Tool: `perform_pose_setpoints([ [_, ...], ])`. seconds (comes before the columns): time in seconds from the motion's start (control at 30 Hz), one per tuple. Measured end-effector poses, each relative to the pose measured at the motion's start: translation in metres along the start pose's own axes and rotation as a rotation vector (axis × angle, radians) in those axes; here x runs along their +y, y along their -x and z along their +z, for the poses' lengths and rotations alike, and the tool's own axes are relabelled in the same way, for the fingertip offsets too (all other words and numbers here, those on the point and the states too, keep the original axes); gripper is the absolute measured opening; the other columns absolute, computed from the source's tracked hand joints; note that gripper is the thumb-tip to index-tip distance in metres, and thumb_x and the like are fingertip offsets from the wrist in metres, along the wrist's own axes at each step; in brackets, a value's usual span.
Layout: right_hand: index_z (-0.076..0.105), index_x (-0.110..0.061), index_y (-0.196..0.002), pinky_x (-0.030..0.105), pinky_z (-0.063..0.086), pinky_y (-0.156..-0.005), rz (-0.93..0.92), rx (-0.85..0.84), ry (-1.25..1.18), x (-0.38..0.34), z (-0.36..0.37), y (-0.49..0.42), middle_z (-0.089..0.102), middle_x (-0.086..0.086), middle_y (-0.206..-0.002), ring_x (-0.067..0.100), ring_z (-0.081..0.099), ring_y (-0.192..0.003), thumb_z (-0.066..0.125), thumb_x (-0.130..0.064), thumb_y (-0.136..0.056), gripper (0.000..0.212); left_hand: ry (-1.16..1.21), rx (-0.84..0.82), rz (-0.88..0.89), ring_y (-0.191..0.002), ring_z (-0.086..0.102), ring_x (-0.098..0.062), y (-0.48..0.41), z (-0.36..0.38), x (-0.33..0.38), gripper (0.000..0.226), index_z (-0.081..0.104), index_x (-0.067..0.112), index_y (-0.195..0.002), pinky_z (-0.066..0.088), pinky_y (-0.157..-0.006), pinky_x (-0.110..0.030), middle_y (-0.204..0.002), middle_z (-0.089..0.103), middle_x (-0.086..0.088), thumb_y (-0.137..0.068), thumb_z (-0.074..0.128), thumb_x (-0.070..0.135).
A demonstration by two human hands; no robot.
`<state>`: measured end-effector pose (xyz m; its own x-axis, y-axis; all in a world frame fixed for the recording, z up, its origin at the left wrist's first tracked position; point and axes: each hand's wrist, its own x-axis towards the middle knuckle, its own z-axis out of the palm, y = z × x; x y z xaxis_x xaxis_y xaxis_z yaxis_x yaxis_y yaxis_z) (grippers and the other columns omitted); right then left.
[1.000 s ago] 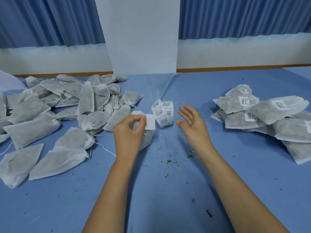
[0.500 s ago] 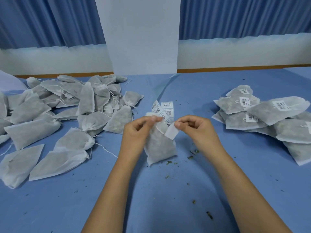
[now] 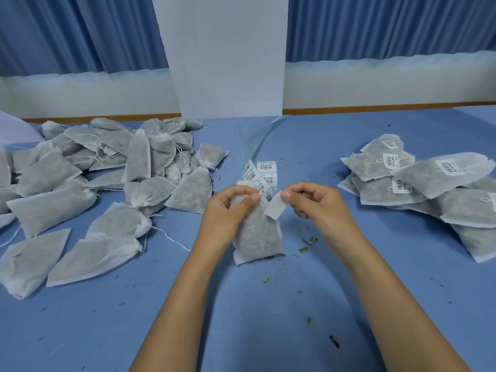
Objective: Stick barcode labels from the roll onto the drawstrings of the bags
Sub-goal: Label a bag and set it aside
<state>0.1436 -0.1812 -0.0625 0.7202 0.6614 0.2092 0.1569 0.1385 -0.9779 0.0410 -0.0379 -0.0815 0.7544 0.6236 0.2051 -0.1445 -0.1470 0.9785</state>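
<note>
Here the top of a filled white bag (image 3: pixel 256 232) is gripped by the left hand (image 3: pixel 228 210), its thin drawstring (image 3: pixel 252 194) pinched between thumb and forefinger, while the bag's bottom edge is rested on the blue worktop (image 3: pixel 268 318). Just beside it, a blank-faced white label (image 3: pixel 275 209) is pinched at its upper corner by the thumb and forefinger of the right hand (image 3: pixel 314 204), and is held tilted, close against the bag's neck. Immediately behind the two hands, the roll of barcode labels (image 3: pixel 261 175) is seen standing on the worktop. Well out to the left of the left hand, a heap of unlabelled bags (image 3: pixel 94 189) is spread, loose strings trailing from it. Well out to the right of the right hand, a smaller pile of labelled bags (image 3: pixel 418 183) is stacked. Dry green crumbs (image 3: pixel 308 241) are scattered near the bag's base.
</note>
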Motion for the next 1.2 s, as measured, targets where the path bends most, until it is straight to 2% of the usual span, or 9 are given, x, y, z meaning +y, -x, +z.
perform_pose_setpoints([
  [0.17, 0.069, -0.013, -0.08, 0.017, 0.039, -0.054, -0.062, -0.005, -0.137, 0.002, -0.001, -0.001, 0.06, -0.004, -0.063, 0.01, 0.048, -0.057, 0.063, -0.016, -0.085, 0.008, -0.055, -0.03, 0.042, -0.087, 0.06, 0.01, 0.001, 0.0, 0.0, 0.038, 0.072, 0.03, -0.081, 0.042, -0.071, -0.004, -0.091, 0.07, 0.024, -0.086, 0.059, -0.005],
  [0.33, 0.067, -0.01, -0.094, 0.022, 0.048, -0.06, -0.124, 0.059, -0.297, 0.004, 0.004, -0.003, 0.07, 0.004, -0.083, 0.017, 0.063, -0.073, 0.059, -0.029, -0.08, 0.025, -0.014, -0.018, 0.042, -0.096, 0.06, 0.011, 0.0, 0.001, 0.001, 0.041, 0.076, 0.028, -0.086, 0.038, -0.075, 0.001, -0.099, 0.073, 0.019, -0.092, 0.044, 0.002],
  [0.4, 0.065, -0.007, -0.099, 0.026, 0.051, -0.064, -0.116, 0.022, -0.322, 0.006, 0.011, -0.002, 0.069, 0.013, -0.091, 0.021, 0.065, -0.084, 0.055, -0.033, -0.083, 0.031, 0.052, -0.03, 0.034, -0.104, 0.06, 0.008, 0.0, 0.001, 0.001, 0.035, 0.075, 0.021, -0.093, 0.04, -0.083, -0.004, -0.103, 0.073, 0.015, -0.097, 0.044, 0.008],
  [0.53, 0.062, 0.001, -0.103, 0.033, 0.055, -0.072, -0.125, -0.025, -0.268, 0.01, 0.021, -0.002, 0.068, 0.015, -0.098, 0.025, 0.065, -0.095, 0.047, -0.035, -0.096, 0.039, 0.077, -0.059, 0.01, -0.119, 0.059, -0.008, 0.0, -0.001, -0.001, 0.032, 0.074, 0.021, -0.102, 0.039, -0.107, -0.034, -0.112, 0.072, 0.006, -0.1, 0.043, 0.014],
  [0.7, 0.064, -0.002, -0.101, 0.041, 0.052, -0.086, -0.154, -0.024, -0.184, 0.014, 0.02, -0.002, 0.07, 0.005, -0.101, 0.022, 0.066, -0.093, 0.035, -0.035, -0.095, 0.044, 0.095, -0.045, -0.005, -0.115, 0.06, -0.003, 0.002, 0.001, 0.001, 0.034, 0.076, 0.025, -0.101, 0.04, -0.103, -0.032, -0.111, 0.073, 0.009, -0.1, 0.044, 0.014],
  [0.83, 0.063, -0.002, -0.098, 0.043, 0.048, -0.081, -0.143, -0.025, -0.055, 0.014, 0.025, 0.003, 0.066, 0.02, -0.097, 0.039, 0.059, -0.09, 0.029, -0.042, -0.094, 0.054, 0.094, -0.056, -0.02, -0.118, 0.06, -0.007, 0.002, 0.001, 0.002, 0.032, 0.074, 0.021, -0.108, 0.039, -0.11, -0.039, -0.113, 0.072, 0.006, -0.1, 0.044, 0.014],
  [1.0, 0.066, -0.011, -0.104, 0.045, 0.043, -0.074, -0.09, -0.04, 0.115, 0.014, 0.025, 0.006, 0.063, 0.027, -0.091, 0.022, 0.047, -0.064, 0.024, -0.054, -0.09, 0.061, 0.103, -0.046, -0.034, -0.118, 0.059, -0.006, 0.002, 0.003, 0.003, 0.032, 0.073, 0.02, -0.111, 0.038, -0.112, -0.04, -0.113, 0.072, 0.011, -0.1, 0.044, 0.014],
  [1.07, 0.065, -0.015, -0.106, 0.031, 0.038, -0.064, -0.161, -0.052, 0.143, 0.012, 0.025, 0.007, 0.063, 0.021, -0.091, 0.016, 0.046, -0.063, 0.023, -0.05, -0.094, 0.056, 0.096, -0.037, -0.024, -0.119, 0.059, -0.006, 0.001, 0.002, 0.003, 0.032, 0.073, 0.019, -0.111, 0.037, -0.113, -0.04, -0.114, 0.071, 0.011, -0.1, 0.044, 0.011],
  [1.2, 0.064, -0.023, -0.109, 0.013, 0.034, -0.067, -0.232, -0.051, 0.3, 0.015, 0.022, 0.007, 0.061, -0.022, -0.075, -0.001, 0.051, -0.063, 0.019, -0.056, -0.092, 0.059, 0.089, -0.05, -0.018, -0.119, 0.059, -0.007, 0.002, 0.002, 0.003, 0.033, 0.073, 0.021, -0.112, 0.04, -0.109, -0.038, -0.115, 0.071, 0.008, -0.099, 0.045, 0.01],
])
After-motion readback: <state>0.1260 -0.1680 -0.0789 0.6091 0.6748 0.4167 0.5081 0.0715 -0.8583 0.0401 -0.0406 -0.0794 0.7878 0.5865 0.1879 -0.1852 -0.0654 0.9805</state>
